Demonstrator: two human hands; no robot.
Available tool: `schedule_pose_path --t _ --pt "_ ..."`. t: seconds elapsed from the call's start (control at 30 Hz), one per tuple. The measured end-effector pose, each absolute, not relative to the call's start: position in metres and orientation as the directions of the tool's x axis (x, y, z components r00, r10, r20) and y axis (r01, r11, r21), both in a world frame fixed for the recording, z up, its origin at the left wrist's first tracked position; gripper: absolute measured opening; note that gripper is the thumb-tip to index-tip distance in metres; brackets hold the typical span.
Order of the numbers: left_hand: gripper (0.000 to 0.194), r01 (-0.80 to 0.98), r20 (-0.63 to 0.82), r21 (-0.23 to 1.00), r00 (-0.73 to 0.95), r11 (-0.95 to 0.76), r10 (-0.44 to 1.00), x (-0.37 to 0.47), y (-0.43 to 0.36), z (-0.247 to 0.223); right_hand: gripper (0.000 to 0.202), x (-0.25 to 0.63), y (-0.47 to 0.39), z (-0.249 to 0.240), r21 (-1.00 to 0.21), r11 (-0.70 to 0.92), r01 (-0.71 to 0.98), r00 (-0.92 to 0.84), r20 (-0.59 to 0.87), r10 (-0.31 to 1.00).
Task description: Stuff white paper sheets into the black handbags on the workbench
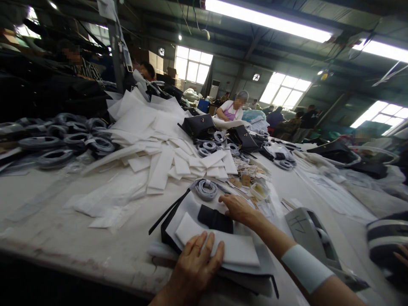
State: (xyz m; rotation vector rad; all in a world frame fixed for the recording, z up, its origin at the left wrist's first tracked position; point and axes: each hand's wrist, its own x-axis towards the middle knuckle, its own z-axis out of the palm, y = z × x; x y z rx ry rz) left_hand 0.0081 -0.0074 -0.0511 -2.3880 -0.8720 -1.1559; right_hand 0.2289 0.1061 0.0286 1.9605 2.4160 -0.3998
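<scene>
Head view: left hand [200, 257], fingers spread, rests on a white foam strip [239, 250], likely light, soft, best held by its edges; right hand [238, 209] half-curled, grip unclear.

A soft, matt, foam look is seen on the white pad [237, 248], and a dull, smooth face is shown by the black pouch [215, 218]; whether it is made of cloth or leather cannot be told. Thin, see-through, shiny plastic is seen in the flat bags [110, 195]. No shine is given off by the white sheets [161, 170]. The gray tape dispenser [299, 225] is made of hard, smooth plastic. The dull tabletop [79, 250] is marked with smudges.
</scene>
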Motion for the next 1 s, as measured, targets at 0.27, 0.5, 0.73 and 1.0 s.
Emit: schedule_pose_path --t 0.27,0.5,0.73,1.0 --pt "0.042 0.661 0.786 -0.030 0.479 -0.750 0.391 0.006 -0.001 -0.040 0.024 0.264 0.131 -0.004 -0.648 -0.144 0.748 0.015 -0.200 0.980" --pt "0.040 0.663 0.784 -0.001 0.465 -0.749 0.410 0.014 -0.002 -0.049 0.042 0.294 0.107 0.001 -0.929 -0.232 0.289 0.017 -0.237 0.971" --pt "0.040 0.689 0.731 -0.050 0.519 -0.723 0.444 0.012 -0.007 -0.050 0.042 0.298 0.072 0.023 -0.985 -0.159 0.062 0.073 -0.155 0.985" --pt "0.036 0.662 0.716 -0.071 0.555 -0.746 0.423 0.011 -0.004 -0.048 0.032 0.262 0.005 0.050 -0.883 0.058 0.465 0.075 0.105 0.992"
